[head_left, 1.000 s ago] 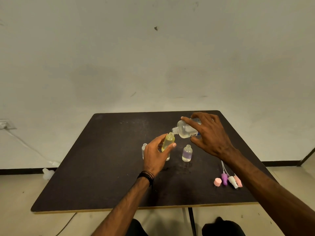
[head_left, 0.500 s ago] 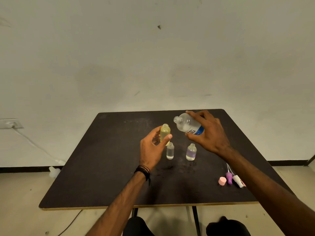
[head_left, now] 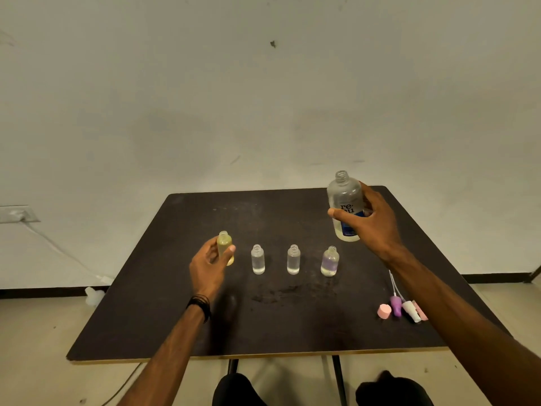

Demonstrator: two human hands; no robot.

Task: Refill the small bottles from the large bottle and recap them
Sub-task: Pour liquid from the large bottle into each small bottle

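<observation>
Nearest on the dark table (head_left: pixel 164 317), right of the row of small bottles, lie the loose caps (head_left: pixel 401 309). The left hand (head_left: pixel 209 266) grips the yellow small bottle (head_left: pixel 224 244) upright at the row's left end, beside two clear small bottles (head_left: pixel 258 259) and a purple-tinted one (head_left: pixel 330 261), all uncapped. Behind the row's right end, the right hand (head_left: pixel 370 227) holds the large bottle (head_left: pixel 345 205) upright, uncapped
</observation>
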